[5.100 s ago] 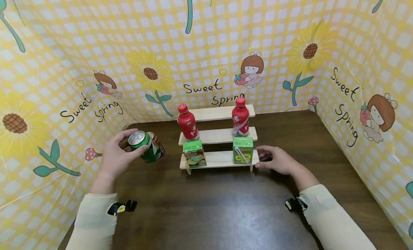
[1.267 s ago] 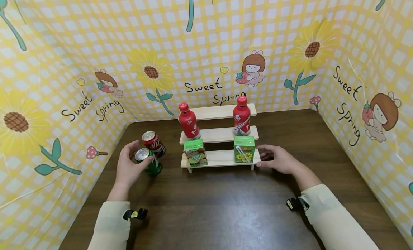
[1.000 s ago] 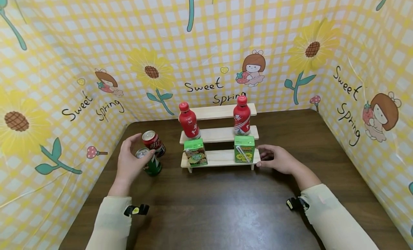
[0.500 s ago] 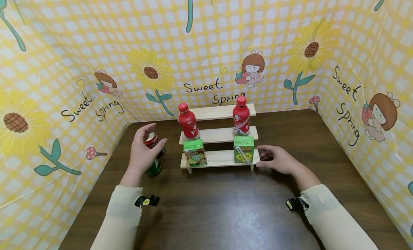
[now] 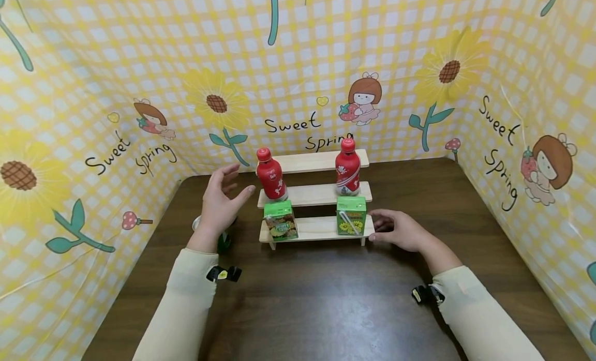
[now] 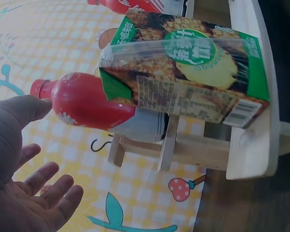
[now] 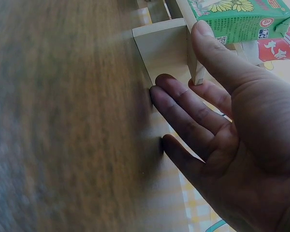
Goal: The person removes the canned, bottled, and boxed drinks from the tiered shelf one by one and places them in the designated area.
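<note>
Fingers spread, my left hand (image 5: 221,203) is in the air left of the left red bottle (image 5: 271,176) and holds nothing. In the left wrist view its thumb appears beside the red cap (image 6: 37,89); contact is not clear. My right hand (image 5: 402,230) pinches the right end of the stepped wooden shelf's (image 7: 195,58) lowest board between thumb and index finger. Another red bottle (image 5: 348,169) stands on the middle board. Below, the lowest board bears a pineapple drink carton (image 5: 281,221) and a chrysanthemum drink carton (image 5: 351,217). Behind my left wrist, a green can (image 5: 224,243) is mostly hidden.
The dark wooden table (image 5: 321,299) lies under everything. A yellow checked cloth (image 5: 298,66) with printed flowers walls in its back and sides. The shelf's top board (image 5: 312,162) is bare between the bottle tops. The red can is hidden behind my left hand.
My left hand set the green can down in front of the red can, let go, and moved up and right toward the left bottle. My right hand stayed at the shelf's end.
</note>
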`<state>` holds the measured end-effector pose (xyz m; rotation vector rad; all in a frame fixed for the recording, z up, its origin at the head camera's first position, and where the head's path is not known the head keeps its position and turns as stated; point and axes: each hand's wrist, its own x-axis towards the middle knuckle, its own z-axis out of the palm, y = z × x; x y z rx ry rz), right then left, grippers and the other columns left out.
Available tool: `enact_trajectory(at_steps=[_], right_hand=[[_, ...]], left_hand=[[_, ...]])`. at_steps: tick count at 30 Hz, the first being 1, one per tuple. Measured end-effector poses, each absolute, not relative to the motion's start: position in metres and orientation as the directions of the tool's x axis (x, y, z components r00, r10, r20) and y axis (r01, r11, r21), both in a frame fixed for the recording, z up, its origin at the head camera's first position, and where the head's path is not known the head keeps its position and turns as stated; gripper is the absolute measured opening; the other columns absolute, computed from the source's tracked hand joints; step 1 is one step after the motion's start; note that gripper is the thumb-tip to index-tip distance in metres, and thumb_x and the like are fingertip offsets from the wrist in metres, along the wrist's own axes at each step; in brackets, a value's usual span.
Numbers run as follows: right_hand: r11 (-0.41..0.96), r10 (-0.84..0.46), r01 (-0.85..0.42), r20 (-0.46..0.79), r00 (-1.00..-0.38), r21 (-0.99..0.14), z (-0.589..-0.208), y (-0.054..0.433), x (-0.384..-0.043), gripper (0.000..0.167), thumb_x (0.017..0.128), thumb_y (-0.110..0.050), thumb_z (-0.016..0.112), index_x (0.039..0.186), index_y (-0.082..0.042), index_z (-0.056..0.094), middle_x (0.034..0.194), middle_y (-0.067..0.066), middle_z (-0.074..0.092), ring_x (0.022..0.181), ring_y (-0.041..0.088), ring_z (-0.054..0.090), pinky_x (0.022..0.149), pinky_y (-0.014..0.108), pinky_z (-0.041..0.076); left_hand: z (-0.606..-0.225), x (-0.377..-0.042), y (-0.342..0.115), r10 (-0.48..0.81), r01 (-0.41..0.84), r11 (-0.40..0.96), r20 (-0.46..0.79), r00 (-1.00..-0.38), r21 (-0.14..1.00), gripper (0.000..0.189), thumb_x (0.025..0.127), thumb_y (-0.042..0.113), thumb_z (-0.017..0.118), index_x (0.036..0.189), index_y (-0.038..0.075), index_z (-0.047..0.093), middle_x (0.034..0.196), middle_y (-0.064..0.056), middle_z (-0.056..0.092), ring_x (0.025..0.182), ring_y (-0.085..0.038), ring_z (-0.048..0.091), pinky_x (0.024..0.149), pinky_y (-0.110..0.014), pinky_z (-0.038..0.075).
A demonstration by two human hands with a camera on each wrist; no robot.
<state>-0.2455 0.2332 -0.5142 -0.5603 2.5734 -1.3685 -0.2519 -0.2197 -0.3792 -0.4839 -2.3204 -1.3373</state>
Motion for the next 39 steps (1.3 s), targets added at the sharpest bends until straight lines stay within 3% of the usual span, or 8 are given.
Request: enact_trajectory(at_steps=[6,14,21,31,39], right_hand=[[0.492,-0.413,-0.253,0.032,-0.910,-0.833,-0.513,0.234,-0.245,0.066,0.090,-0.027,0.086,0.145,-0.004,0.058,0.112,0.007,0.073,0.107,0.027,0.069,0.092,0.045,0.054],[0.516,-0.399,-0.239,0.016,-0.917,-0.823,-0.513,0.232,-0.246,0.067,0.089,-0.029,0.087,0.145,-0.007,0.059,0.111,0.005,0.073,0.108,0.025,0.068,0.092,0.042,0.054],[0.511,-0.403,-0.244,0.021,-0.915,-0.824,-0.513,0.233,-0.247,0.067,0.089,-0.029,0.087,0.145,-0.005,0.058,0.111,0.006,0.073,0.107,0.026,0.068,0.093,0.045,0.054],[0.511,-0.406,-0.245,0.021,-0.914,-0.824,-0.512,0.233,-0.245,0.068,0.090,-0.028,0.086,0.146,-0.003,0.057,0.111,0.006,0.074,0.108,0.027,0.069,0.092,0.044,0.053],[0.508,-0.405,-0.248,0.025,-0.914,-0.825,-0.513,0.234,-0.246,0.068,0.089,-0.027,0.087,0.146,-0.005,0.058,0.111,0.007,0.074,0.107,0.027,0.069,0.092,0.044,0.054]], left_hand=[[-0.386,-0.271,-0.218,0.121,0.484,0.461,0.488,-0.864,0.743,0.068,0.094,0.015,0.081,0.153,0.008,0.047,0.151,-0.017,0.047,0.138,-0.038,0.050,0.108,-0.061,0.045],[-0.378,-0.280,-0.206,0.149,0.480,0.430,0.464,-0.873,0.765,0.070,0.093,0.017,0.083,0.152,0.007,0.048,0.151,-0.016,0.050,0.136,-0.038,0.052,0.108,-0.062,0.046],[-0.374,-0.285,-0.195,0.184,0.473,0.405,0.437,-0.881,0.783,0.075,0.091,0.013,0.084,0.155,0.008,0.045,0.145,-0.019,0.053,0.131,-0.040,0.056,0.108,-0.059,0.047],[-0.377,-0.292,-0.190,0.198,0.444,0.472,0.398,-0.895,0.762,0.071,0.091,0.027,0.085,0.151,0.013,0.049,0.140,-0.009,0.059,0.120,-0.029,0.064,0.097,-0.050,0.057],[-0.379,-0.295,-0.185,0.196,0.425,0.513,0.380,-0.904,0.746,0.065,0.090,0.027,0.086,0.145,0.013,0.053,0.138,-0.009,0.059,0.108,-0.031,0.068,0.093,-0.050,0.059]])
